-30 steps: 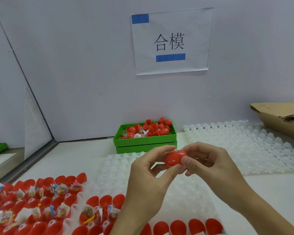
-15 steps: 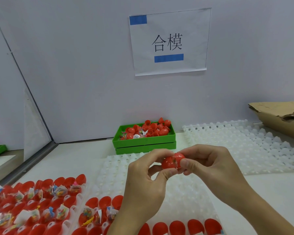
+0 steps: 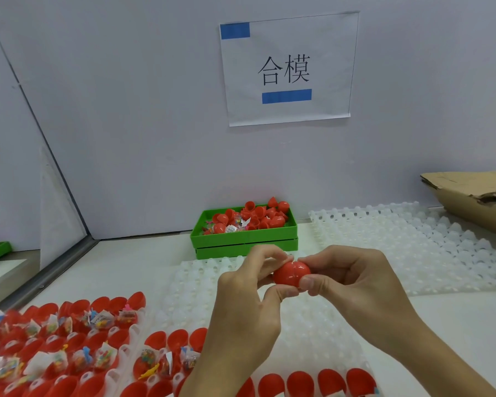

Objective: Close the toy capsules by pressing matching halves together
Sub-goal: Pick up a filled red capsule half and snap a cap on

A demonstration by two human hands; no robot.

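A red toy capsule [image 3: 292, 273] sits in mid-air between both hands, above a white dimpled tray [image 3: 327, 333], its two halves brought together with a seam line running down the middle. The left hand [image 3: 245, 299] pinches the capsule's left half: the thumb curls under from below and the fingertips [image 3: 281, 257] curl over its top. The right hand [image 3: 352, 282] grips the right half in the same way, thumb [image 3: 312, 283] pressed against the near lower side and the other fingers folded over the top and far side. Both sets of fingers are tightly curled round the capsule, and the two hands nearly meet above it.

On the wall behind hangs a white paper sign [image 3: 288, 68] printed with the black characters 合模, with a blue block at its upper left corner and a blue bar under the writing.

Below the sign, against the wall, a green bin [image 3: 245, 239] holds loose red capsule halves and small packets. At lower left, rows of open red halves [image 3: 69, 348] stand in a tray, many holding small bagged toys. A second white dimpled tray [image 3: 418, 239] lies to the right, and a piece of brown cardboard [image 3: 470, 196] rests at the far right edge.
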